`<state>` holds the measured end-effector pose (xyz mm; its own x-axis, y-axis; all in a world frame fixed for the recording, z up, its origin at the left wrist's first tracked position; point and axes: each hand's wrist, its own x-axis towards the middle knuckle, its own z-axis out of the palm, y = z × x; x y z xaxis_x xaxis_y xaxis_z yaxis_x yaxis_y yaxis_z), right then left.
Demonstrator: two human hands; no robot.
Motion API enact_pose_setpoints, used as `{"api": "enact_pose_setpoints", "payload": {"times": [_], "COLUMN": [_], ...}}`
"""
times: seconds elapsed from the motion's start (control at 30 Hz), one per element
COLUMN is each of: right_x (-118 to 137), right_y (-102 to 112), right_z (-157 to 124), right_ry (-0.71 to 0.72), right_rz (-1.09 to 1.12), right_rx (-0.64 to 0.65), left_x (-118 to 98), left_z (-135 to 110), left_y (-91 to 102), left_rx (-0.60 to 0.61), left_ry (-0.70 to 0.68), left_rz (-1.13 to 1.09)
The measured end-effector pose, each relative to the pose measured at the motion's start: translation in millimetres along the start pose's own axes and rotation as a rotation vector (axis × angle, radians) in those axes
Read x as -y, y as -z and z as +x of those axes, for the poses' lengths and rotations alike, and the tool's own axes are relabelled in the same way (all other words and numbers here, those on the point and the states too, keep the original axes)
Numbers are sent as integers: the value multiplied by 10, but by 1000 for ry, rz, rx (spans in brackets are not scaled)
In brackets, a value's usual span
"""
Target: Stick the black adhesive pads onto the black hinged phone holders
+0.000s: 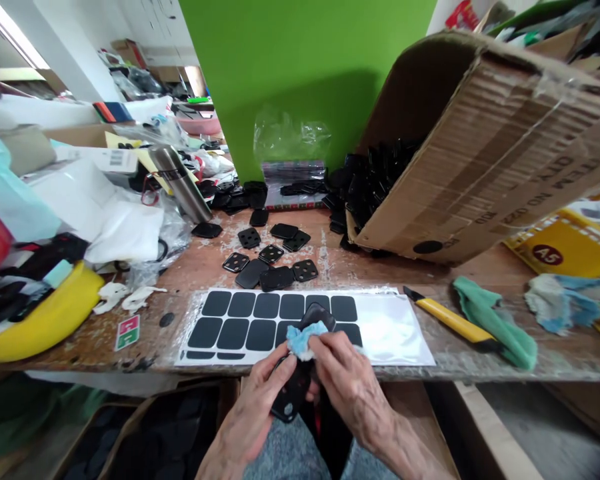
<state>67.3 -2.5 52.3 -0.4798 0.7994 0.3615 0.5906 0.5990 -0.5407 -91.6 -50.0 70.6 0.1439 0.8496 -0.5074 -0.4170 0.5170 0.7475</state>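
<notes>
Your hands work just in front of the white backing sheet (400,330), on a scarred wooden workbench (105,340) flecked with pale residue. The sheet carries rows of black rounded squares (241,305).

Far left of the sheet, a yellow plastic item (40,317) lies beside white plastic wrap (125,230), and a barcode label (115,159) shows above them, its digits too small to read. A small green-and-red card (127,332) sits just left of the sheet, its marks unclear. Beyond the sheet's left end, a steel vacuum flask (180,183) lies tilted.

At the sheet's near edge, your left hand (253,413) is closed around a black piece (293,393), fingers wrapped about it. Your right hand (353,387) pinches a blue cloth (304,339) between thumb and fingers, pressing it onto the top of that piece, which the cloth partly hides.

Beyond the sheet, loose black squares with holes (305,270) are scattered on the bench. To the sheet's right lie a yellow craft knife (450,317) and a green cloth (500,327). Further right and beyond, a tipped cardboard box (480,153) spills black pieces (380,180); "ITEM NO" and "QTY" read upside down on its side. A yellow pack (565,243) at the far right is marked "A5". Behind everything stands a green board (305,67).
</notes>
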Motion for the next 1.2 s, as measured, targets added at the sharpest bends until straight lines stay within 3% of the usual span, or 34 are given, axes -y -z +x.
{"api": "enact_pose_setpoints", "payload": {"times": [0.13,0.27,0.4,0.53,0.63,0.8,0.9,1.0,1.1,1.2], "right_x": [39,58,99,4,-327,-1031,-1448,-1844,-2077,-2188], "right_y": [-30,-47,-85,-99,71,749,1140,1369,1437,1470], "right_z": [27,27,-24,-57,95,258,-46,-480,-764,-817], "right_ry": [-72,30,-42,60,-61,-238,-440,-775,-845,-808], "right_rz": [-37,-8,-57,-55,-126,-342,-630,-771,-720,-640], "right_rx": [-55,97,-38,6,-171,-323,-331,-316,-282,-302], "left_x": [25,39,57,43,-13,-77,-74,-65,-44,-9], "left_z": [-11,-15,12,38,36,47,67,81,101,159], "left_y": [12,24,47,37,-16,-66,-41,-17,0,38], "left_rx": [24,-11,-28,-82,-83,-42,-28,-13,-31,-48], "left_ry": [1,-9,-4,4,8,-21,-18,-8,67,133], "left_rz": [34,-10,-35,-117,-110,-134,-122,-114,-131,-144]}}
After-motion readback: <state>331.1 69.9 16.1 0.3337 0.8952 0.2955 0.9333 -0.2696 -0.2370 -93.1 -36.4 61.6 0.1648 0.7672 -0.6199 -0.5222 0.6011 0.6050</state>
